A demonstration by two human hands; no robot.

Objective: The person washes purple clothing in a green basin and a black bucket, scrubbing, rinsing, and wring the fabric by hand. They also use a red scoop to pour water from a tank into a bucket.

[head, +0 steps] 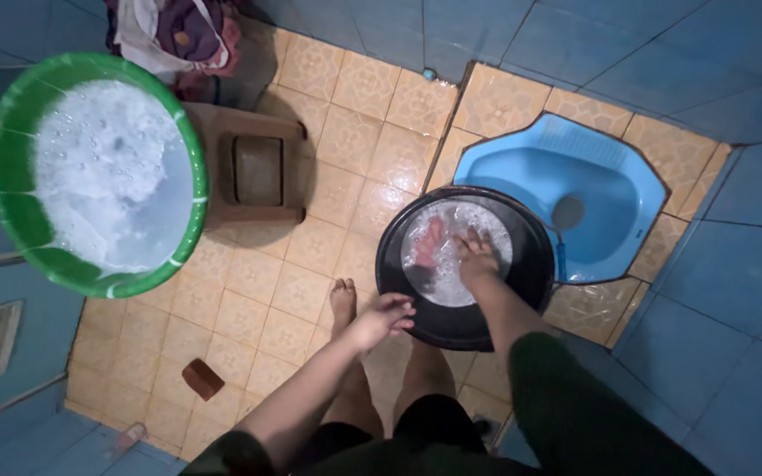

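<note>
Head view: green basin (pixel 12 167), stool (pixel 257 167) beside black bucket (pixel 535 264).

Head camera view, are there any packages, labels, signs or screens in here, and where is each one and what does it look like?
No signs or screens show.
Plastic bag: the only package-like thing, top left on the floor by the blue wall; white, crumpled, with dark red cloth in it.
Small mark: on the rim of the blue squat toilet, right of the black bucket; too small to make out.
</note>
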